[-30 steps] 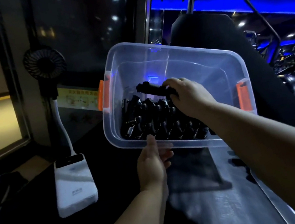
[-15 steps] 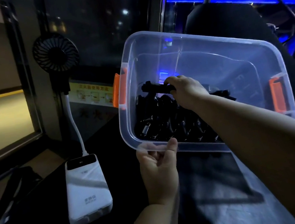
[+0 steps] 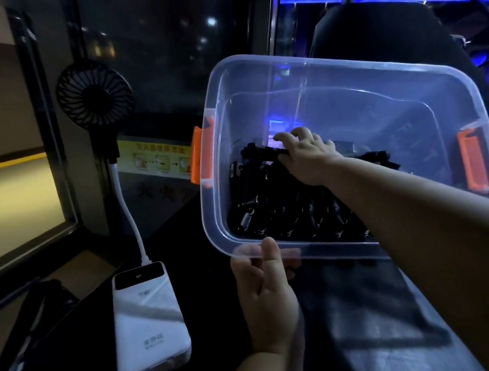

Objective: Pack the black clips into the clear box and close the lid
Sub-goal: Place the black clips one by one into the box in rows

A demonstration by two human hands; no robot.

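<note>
The clear box [image 3: 356, 75] with orange side latches is tilted up toward me, lidless. My left hand [image 3: 266, 295] grips its near rim from below, thumb on the rim. Inside, several black clips [image 3: 275, 209] with silver springs lie piled along the lower wall. My right hand [image 3: 306, 154] reaches into the box and pinches one black clip [image 3: 259, 151] at the top of the pile, its fingers spread over it. No lid is in view.
A white power bank [image 3: 148, 327] lies on the dark table at left, cabled to a small black fan [image 3: 94, 93] standing behind it. A dark bag [image 3: 26, 338] lies far left. A black chair back [image 3: 381, 27] rises behind the box.
The right hand has moved the held clip slightly deeper and down onto the pile, fingers loosening. The view has shifted so the box sits more to the right; the left hand keeps its grip.
</note>
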